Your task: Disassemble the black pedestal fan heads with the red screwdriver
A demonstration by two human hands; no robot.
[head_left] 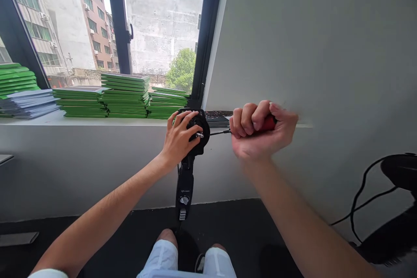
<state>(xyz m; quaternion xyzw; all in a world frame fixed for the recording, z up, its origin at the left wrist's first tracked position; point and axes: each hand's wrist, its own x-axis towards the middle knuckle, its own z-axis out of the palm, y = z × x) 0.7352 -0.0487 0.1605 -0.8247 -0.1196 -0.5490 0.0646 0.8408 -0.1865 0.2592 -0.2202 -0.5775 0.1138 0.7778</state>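
A black fan body with a bare metal shaft stands upright before me. My left hand (183,137) curls over its round motor housing (205,128), the fingers spread across the face around the shaft (199,135). My right hand (259,128) is a fist around the red handle of a screwdriver (269,123). The screwdriver's thin shank runs left, and its tip meets the right side of the housing. Below the housing is the fan's black neck (186,189), with a silver knob and a row of buttons. The tip's exact contact point is too small to make out.
Stacks of green-edged booklets (125,97) and white ones (31,103) line the windowsill (81,122). Dark flat packs (218,118) lie behind the housing. A black object with a looping cable (353,191) is at the right. My knees show below, above the dark floor (241,221).
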